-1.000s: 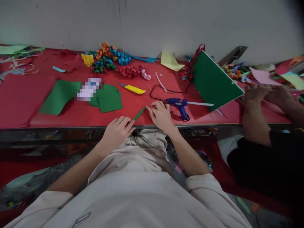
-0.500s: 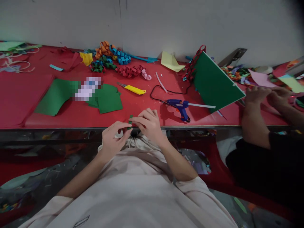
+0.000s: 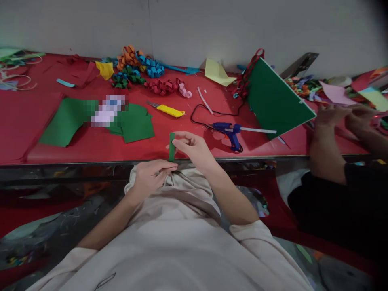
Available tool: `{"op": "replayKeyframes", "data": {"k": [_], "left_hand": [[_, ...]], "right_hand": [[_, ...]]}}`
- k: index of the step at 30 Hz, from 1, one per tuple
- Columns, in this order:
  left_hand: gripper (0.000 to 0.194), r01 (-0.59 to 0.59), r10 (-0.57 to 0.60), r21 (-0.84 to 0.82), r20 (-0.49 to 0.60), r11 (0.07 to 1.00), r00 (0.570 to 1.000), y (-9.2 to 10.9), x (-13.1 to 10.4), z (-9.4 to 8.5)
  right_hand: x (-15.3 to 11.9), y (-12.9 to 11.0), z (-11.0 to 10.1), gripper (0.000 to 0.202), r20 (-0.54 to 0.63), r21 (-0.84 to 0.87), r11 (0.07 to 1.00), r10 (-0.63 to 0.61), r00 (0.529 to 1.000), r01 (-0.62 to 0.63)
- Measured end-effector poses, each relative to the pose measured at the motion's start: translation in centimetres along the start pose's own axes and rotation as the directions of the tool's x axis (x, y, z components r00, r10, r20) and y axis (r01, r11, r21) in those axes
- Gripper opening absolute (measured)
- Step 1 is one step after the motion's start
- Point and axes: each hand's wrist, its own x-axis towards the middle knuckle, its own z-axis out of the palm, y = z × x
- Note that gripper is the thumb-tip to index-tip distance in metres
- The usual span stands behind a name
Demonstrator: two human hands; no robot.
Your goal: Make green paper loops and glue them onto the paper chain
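A narrow green paper strip [image 3: 171,147] stands upright at the front edge of the red table. My right hand [image 3: 190,147] pinches its upper part between thumb and fingers. At the strip's lower end, my left hand [image 3: 154,174] has its thumb and fingers pressed together on it. Green paper sheets [image 3: 138,123] lie on the table ahead of my hands, and a yellow cutter knife [image 3: 170,110] lies beyond them. To the right rests a blue glue gun [image 3: 229,132] with a white stick in its back.
A green board [image 3: 277,101] leans at the right. Curled paper chains [image 3: 163,86] lie near the wall. Red sheets [image 3: 30,121] are stacked at the left. Another person's hands [image 3: 332,117] are at the far right. The glue gun's black cord loops behind it.
My right hand has moved up from my left, and more of the green strip now shows, stretched upright between them. The view has shifted slightly.
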Motion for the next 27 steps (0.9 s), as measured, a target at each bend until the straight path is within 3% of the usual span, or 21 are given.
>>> {"op": "replayKeyframes", "data": {"k": [4,9,12,15,19,21,24,27], "left_hand": [[0.017,0.156,-0.152,0.06,-0.062,0.986,0.986,-0.4,0.0,0.2],[0.024,0.288,-0.282,0.07,-0.082,0.955,0.956,-0.7,0.6,-0.4],[0.026,0.35,-0.351,-0.041,-0.035,0.936,0.936,-0.6,1.0,-0.6],[0.03,0.408,-0.418,-0.214,0.002,0.887,0.909,-0.2,1.5,-0.6],[0.036,0.455,-0.483,-0.509,0.086,0.731,0.872,0.3,1.9,-0.2],[0.041,0.439,-0.496,-0.602,0.082,0.667,0.864,0.4,1.8,0.2],[0.033,0.427,-0.529,-0.624,0.024,0.655,0.848,0.5,1.1,0.9],[0.027,0.408,-0.533,-0.648,0.004,0.643,0.846,0.5,0.5,1.6]], "right_hand": [[-1.5,-0.8,-0.2,0.022,-0.088,-0.156,0.977,-0.162,0.983,0.147],[-5.2,-0.8,-0.1,0.021,0.114,-0.15,0.978,-0.126,0.986,0.142],[-6.4,0.1,0.6,0.021,0.072,-0.173,0.976,-0.123,0.99,0.134],[-6.4,1.3,1.8,0.027,-0.029,-0.062,0.995,-0.076,0.997,0.074],[-5.9,2.2,2.8,0.04,-0.128,0.06,0.998,-0.007,0.992,0.015],[-5.7,2.3,2.8,0.036,-0.16,0.0,0.999,-0.041,0.986,0.041],[-5.6,2.5,2.3,0.019,-0.159,-0.215,0.965,-0.185,0.97,0.149],[-5.2,2.5,1.6,0.009,-0.076,-0.466,0.831,-0.38,0.922,0.304]]}}
